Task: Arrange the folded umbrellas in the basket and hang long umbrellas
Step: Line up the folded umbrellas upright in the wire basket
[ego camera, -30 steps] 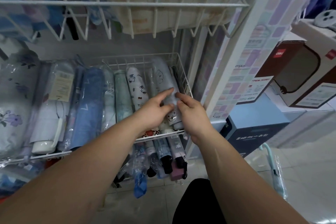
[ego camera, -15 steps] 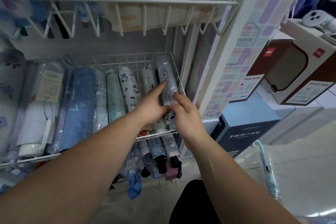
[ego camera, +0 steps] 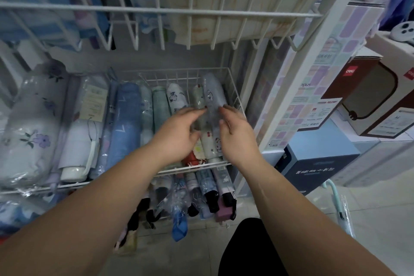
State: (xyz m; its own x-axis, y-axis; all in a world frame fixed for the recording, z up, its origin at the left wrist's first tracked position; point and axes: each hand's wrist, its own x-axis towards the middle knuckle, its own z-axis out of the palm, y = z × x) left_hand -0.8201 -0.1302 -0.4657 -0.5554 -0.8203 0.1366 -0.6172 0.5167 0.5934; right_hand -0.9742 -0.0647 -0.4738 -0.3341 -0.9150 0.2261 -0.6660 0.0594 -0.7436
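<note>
Reaching hands: both bare arms stretch into the right end of the white wire basket (ego camera: 235, 94), one hand on each side of the grey-blue folded umbrella (ego camera: 212, 93).
Left hand (ego camera: 179, 132): fingers stretched nearly straight, tips touching the left edge of the umbrella's clear sleeve, thumb spread below.
Right hand (ego camera: 238, 135): fingers loosely bent, tips at the sleeve's right edge (they are blurred, so I cannot tell whether they pinch it).
Grey-blue folded umbrella: lies lengthwise along the basket's right wall, on top of the row, its far end near the back wires.
Close neighbours: a pale green umbrella (ego camera: 198, 98) just beside it on the left; a white umbrella with red prints (ego camera: 209, 143) lies lower, between the two wrists.
Rest of the row: going left, a cartoon-print umbrella (ego camera: 177, 98), a mint umbrella (ego camera: 160, 110), a blue umbrella (ego camera: 126, 125), a tagged white umbrella (ego camera: 89, 116) and a floral bundle (ego camera: 29, 127), all side by side in sleeves.
Lower tier: more sleeved umbrellas (ego camera: 206, 195) poke out below the basket's front rail.
Long umbrella (ego camera: 335, 195): mint hooked handle, down at the right near the floor, well apart from both hands.
Upper rack (ego camera: 156, 10): white wire, overhead, with folded fabric goods inside.
Boxes: a blue box (ego camera: 318, 159) and a brown-and-white box (ego camera: 369, 101) stand right of the rack.
</note>
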